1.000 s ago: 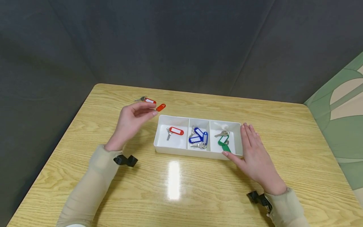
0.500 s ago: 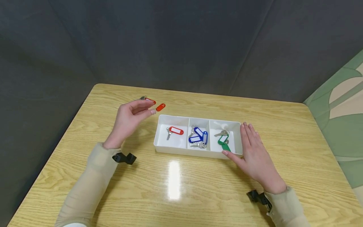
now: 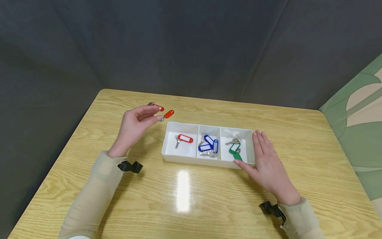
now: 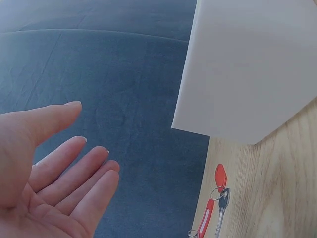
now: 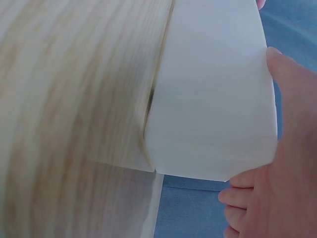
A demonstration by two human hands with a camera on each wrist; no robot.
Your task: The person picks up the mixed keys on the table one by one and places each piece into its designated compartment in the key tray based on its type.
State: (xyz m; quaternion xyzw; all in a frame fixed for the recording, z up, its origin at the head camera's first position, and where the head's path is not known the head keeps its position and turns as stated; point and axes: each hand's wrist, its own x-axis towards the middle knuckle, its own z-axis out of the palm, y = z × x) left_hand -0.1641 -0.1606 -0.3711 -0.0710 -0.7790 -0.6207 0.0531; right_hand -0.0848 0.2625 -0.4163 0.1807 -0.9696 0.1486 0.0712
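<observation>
My left hand (image 3: 135, 124) hovers over the table's back left, thumb and fingers apart. In the left wrist view its palm and loosely bent fingers (image 4: 74, 163) hold nothing. Right beyond the fingertips lie two keys with red tags: the nearer red tag (image 3: 169, 114) and, partly hidden behind the hand, another red tag (image 3: 161, 108). A white three-compartment tray (image 3: 191, 160) stands at the middle. My right hand (image 3: 270, 164) rests against its right end with straight fingers, thumb on the front rim. In the right wrist view, the hand (image 5: 292, 148) flanks the white wall.
Inside the tray, a red-tagged key (image 3: 185, 138) lies in the left compartment. The middle one holds several blue key tags (image 3: 205, 147), the right one green key tags (image 3: 234, 147) with keys. A dark padded partition (image 3: 191, 49) rises behind the wooden table (image 3: 143, 205).
My left hand has shifted slightly left, away from the nearer red tag, and now covers more of the farther key. The right hand and the tray have stayed in place.
</observation>
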